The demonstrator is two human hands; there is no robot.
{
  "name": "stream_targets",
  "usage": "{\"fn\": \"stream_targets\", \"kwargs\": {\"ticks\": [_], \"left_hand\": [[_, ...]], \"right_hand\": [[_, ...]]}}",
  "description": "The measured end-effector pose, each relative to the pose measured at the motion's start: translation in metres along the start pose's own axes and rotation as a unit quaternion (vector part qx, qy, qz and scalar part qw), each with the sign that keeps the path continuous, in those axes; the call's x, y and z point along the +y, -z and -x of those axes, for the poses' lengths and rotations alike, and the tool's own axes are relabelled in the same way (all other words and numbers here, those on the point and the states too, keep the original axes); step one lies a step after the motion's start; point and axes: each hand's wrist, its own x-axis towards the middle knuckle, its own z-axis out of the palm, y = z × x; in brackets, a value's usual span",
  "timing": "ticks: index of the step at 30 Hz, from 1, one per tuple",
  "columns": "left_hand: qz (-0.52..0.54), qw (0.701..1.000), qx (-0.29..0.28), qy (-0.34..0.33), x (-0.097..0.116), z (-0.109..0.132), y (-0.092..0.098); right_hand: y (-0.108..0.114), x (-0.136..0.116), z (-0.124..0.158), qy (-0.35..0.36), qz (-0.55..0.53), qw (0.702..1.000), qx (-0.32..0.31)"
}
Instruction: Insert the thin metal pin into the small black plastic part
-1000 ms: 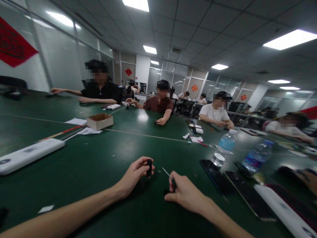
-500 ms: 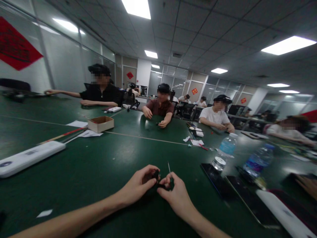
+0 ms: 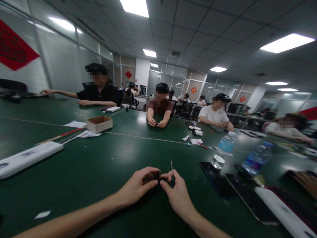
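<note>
Above the green table, my left hand [image 3: 135, 186] pinches a small black part [image 3: 156, 176] between thumb and fingers. Its exact kind is too dark and small to make out. My right hand [image 3: 180, 193] is closed around a small screwdriver [image 3: 172, 179], its dark handle tucked in the fingers and its thin metal shaft pointing up, away from the black part. The right thumb and fingertip meet the right side of that part, close to the left fingertips. The fingers hide much of the part.
On the right stand two water bottles [image 3: 226, 145] beside dark phones [image 3: 250, 198] and a white case [image 3: 284, 211]. An open cardboard box [image 3: 99, 125] and a long white case [image 3: 32, 158] lie left. Several people sit around the green table [image 3: 111, 178]; a person's hand [image 3: 307, 183] shows far right.
My hands have come closer together, the right fingertips now against the black part. The screwdriver stands more upright. Across the table, a person's two hands have come together.
</note>
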Motion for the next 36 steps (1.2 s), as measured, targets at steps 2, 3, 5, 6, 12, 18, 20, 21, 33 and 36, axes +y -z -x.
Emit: {"fn": "stream_targets", "kwargs": {"ticks": [2, 3, 5, 6, 12, 18, 20, 21, 33, 36], "left_hand": [[0.002, 1.0, -0.004, 0.0, -0.001, 0.0, 0.001], [0.004, 1.0, -0.007, 0.003, -0.001, -0.001, 0.001], [0.013, 1.0, -0.022, 0.014, -0.001, -0.001, 0.002], [0.021, 0.999, -0.03, 0.021, -0.001, -0.001, 0.002], [0.07, 0.995, -0.06, 0.033, 0.0, -0.003, 0.001], [0.075, 0.993, -0.079, 0.047, -0.002, -0.004, 0.002], [0.078, 0.992, -0.083, 0.044, -0.002, -0.004, 0.002], [0.08, 0.992, -0.089, 0.042, -0.001, -0.004, 0.002], [0.011, 0.981, -0.188, -0.045, 0.023, -0.002, 0.013], [0.011, 0.979, -0.201, -0.04, 0.026, -0.001, 0.015]], "right_hand": [[-0.001, 0.003, 0.0, -0.015, 0.005, 1.0, 0.015], [-0.001, 0.005, 0.001, -0.023, 0.006, 0.999, 0.024], [-0.002, 0.007, 0.001, -0.029, -0.005, 0.999, 0.035], [-0.002, 0.008, 0.001, -0.027, -0.017, 0.999, 0.038], [-0.004, 0.007, 0.002, -0.017, -0.095, 0.995, 0.037], [-0.004, 0.013, 0.001, -0.045, -0.098, 0.993, 0.045], [-0.003, 0.013, 0.001, -0.052, -0.098, 0.993, 0.042], [-0.003, 0.013, 0.001, -0.055, -0.098, 0.993, 0.038], [0.001, 0.014, -0.001, -0.048, -0.018, 0.999, -0.005], [0.0, 0.017, 0.0, -0.045, 0.027, 0.999, 0.008]]}}
